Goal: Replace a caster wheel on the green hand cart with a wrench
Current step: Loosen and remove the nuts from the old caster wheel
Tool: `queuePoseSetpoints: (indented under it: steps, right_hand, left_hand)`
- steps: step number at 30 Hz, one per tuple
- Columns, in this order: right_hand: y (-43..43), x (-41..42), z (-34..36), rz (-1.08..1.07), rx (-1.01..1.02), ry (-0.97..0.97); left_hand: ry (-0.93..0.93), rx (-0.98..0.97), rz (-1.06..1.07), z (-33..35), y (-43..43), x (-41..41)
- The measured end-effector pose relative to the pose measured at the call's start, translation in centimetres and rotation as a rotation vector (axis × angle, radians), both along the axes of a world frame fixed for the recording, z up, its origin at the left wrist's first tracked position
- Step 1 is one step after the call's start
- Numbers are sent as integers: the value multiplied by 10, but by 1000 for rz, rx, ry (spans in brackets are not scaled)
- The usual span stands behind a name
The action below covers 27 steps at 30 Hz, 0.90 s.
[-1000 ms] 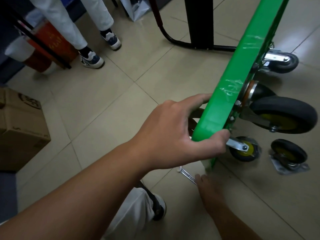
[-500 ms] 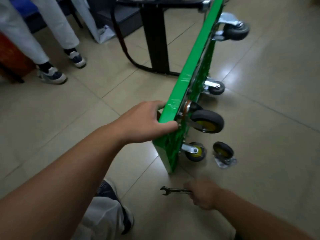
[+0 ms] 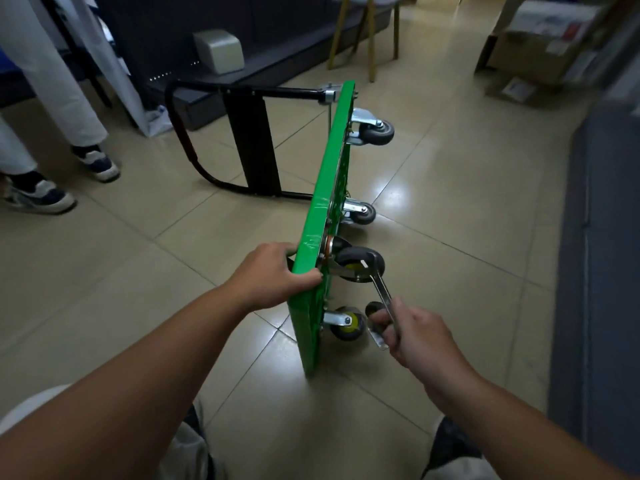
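The green hand cart (image 3: pixel 327 202) stands on its long edge on the tiled floor, wheels facing right. My left hand (image 3: pixel 273 275) grips its upper near edge. My right hand (image 3: pixel 412 329) holds a steel wrench (image 3: pixel 382 297) by the handle, its head up at the near upper caster wheel (image 3: pixel 360 263), black with a yellow hub. Below it a second yellow-hub caster (image 3: pixel 346 322) is mounted close to the floor. A loose caster wheel (image 3: pixel 374 310) lies on the floor, mostly hidden behind my right hand. Two grey casters (image 3: pixel 377 131) sit at the far end.
The cart's black folding handle (image 3: pixel 221 140) lies out to the left. A person's legs and sneakers (image 3: pixel 93 161) stand at far left. Cardboard boxes (image 3: pixel 533 53) sit at back right, yellow stool legs (image 3: pixel 370 36) behind the cart, and a dark cabinet (image 3: pixel 602 271) along the right.
My right hand picked the wrench up off the floor and raised it to the near upper caster. The view pulled back and tilted up; my left hand stays on the cart edge.
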State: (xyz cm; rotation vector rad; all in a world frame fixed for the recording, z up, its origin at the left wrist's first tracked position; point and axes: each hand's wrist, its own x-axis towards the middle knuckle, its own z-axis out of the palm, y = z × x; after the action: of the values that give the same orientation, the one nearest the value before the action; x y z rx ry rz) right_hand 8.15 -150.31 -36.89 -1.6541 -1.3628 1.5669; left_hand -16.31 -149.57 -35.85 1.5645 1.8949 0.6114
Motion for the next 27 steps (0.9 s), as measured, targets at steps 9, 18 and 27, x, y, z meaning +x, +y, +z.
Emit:
queuePoseSetpoints:
  steps: [9, 18, 27]
  right_hand:
    - [-26, -9, -1, -12, 241, -71]
    - [-43, -15, -8, 23, 218, -67]
    - [-40, -26, -10, -102, -65, 312]
  left_hand:
    - [-124, -12, 41, -2, -26, 18]
    - [-187, 32, 13, -5, -42, 36]
    - [64, 104, -94, -8, -33, 36]
